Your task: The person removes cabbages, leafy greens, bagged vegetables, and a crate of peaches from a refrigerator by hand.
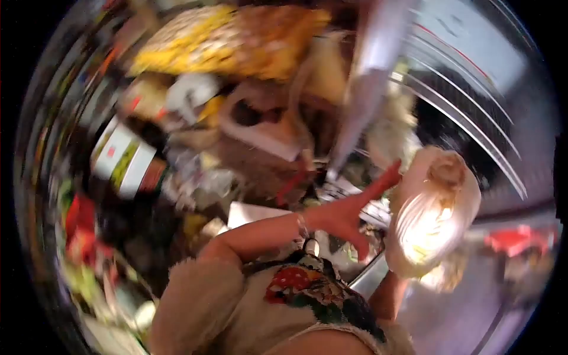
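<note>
A pale napa cabbage (435,213) is held up at the right, its cut base toward the top and a bright glare on its lower half. My right forearm rises beneath it; the fingers of my right hand are hidden behind the cabbage, so no point on them shows. Just left of the cabbage, my left hand (349,216) reaches toward it with thumb and fingers spread, holding nothing. A small gap separates its fingertips from the cabbage.
A metal surface (461,307) lies at the lower right, with a red item (518,239) on it. Yellow-orange bags (231,41) are at the top. A white and green box (124,157) and plastic bags (201,180) stand left. A blurred upright post (376,65) rises near the centre.
</note>
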Motion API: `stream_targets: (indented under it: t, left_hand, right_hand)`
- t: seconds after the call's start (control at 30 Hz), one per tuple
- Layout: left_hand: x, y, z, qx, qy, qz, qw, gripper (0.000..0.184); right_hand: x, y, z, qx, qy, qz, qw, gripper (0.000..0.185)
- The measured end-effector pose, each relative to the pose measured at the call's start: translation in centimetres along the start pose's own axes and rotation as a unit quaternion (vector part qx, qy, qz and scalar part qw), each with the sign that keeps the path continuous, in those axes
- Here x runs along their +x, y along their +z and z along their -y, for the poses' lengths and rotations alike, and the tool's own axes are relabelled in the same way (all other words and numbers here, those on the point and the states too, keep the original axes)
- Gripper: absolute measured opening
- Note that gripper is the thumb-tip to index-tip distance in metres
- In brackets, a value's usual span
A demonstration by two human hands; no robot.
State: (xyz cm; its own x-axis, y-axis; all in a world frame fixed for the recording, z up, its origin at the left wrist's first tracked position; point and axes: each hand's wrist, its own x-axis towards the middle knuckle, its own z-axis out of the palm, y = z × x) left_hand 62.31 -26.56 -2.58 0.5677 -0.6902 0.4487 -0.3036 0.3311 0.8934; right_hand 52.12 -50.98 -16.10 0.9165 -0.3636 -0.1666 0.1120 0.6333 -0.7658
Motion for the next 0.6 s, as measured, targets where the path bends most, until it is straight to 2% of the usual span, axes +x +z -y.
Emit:
stream_targets:
  t: [0.03, 0.07, 0.13, 0.2, 0.3, 0.37, 0.4, 0.43, 0.47, 0.5, 0.53, 0.57, 0.6]
  left_hand:
    - [-1.8, 0.5, -1.2, 0.026, -0.042, -0.020, 0.999, 0.154]
    - [-2.8, 0.7, -2.5, -0.028, -0.110, -0.018, 0.993, 0.149]
    - [-5.1, 0.7, -2.4, -0.175, -0.094, -0.058, 0.978, 0.123]
    - [-8.0, -0.4, -3.9, -0.136, -0.056, -0.080, 0.986, 0.113]
    - [-13.0, 0.1, -7.8, -0.210, -0.059, -0.284, 0.934, 0.095]
    - [-15.5, 0.8, -9.9, -0.247, -0.041, -0.378, 0.891, 0.087]
    - [-16.7, 1.1, -10.8, -0.253, -0.031, -0.411, 0.875, 0.084]
    - [-18.4, 1.5, -11.9, -0.295, -0.031, -0.461, 0.836, 0.079]
    - [-20.1, 2.0, -12.8, -0.339, -0.026, -0.506, 0.793, 0.074]
    - [-21.7, 2.1, -12.7, -0.328, -0.012, -0.519, 0.789, 0.074]
    - [-24.0, 2.3, -12.2, -0.347, 0.010, -0.537, 0.769, 0.072]
    - [-26.1, 2.5, -11.6, -0.368, 0.030, -0.552, 0.747, 0.071]
    - [-27.9, 2.8, -11.8, -0.361, 0.041, -0.563, 0.742, 0.071]
  right_hand:
    - [0.3, 0.9, -0.1, -0.013, 0.017, 0.046, 0.999, 0.092]
    - [0.8, 1.7, -0.1, -0.027, 0.033, 0.095, 0.995, 0.093]
    - [2.3, 3.4, -0.2, -0.048, 0.063, 0.201, 0.976, 0.095]
    - [3.8, 5.7, -0.4, -0.061, 0.097, 0.316, 0.942, 0.098]
    - [3.9, 11.1, -2.1, -0.080, 0.135, 0.474, 0.866, 0.102]
    - [2.9, 14.7, -3.2, -0.113, 0.156, 0.519, 0.833, 0.105]
    - [2.2, 16.5, -4.0, -0.176, 0.166, 0.474, 0.847, 0.106]
    - [0.8, 19.3, -4.3, -0.234, 0.181, 0.428, 0.854, 0.108]
    - [-1.2, 22.1, -4.7, -0.187, 0.197, 0.491, 0.828, 0.107]
    - [-2.9, 24.8, -5.0, -0.137, 0.216, 0.549, 0.796, 0.107]
    - [-3.2, 25.6, -6.2, -0.162, 0.235, 0.550, 0.785, 0.099]
    - [-3.5, 26.5, -7.4, -0.162, 0.242, 0.564, 0.773, 0.099]
    - [-4.4, 27.8, -8.2, -0.203, 0.292, 0.547, 0.758, 0.096]
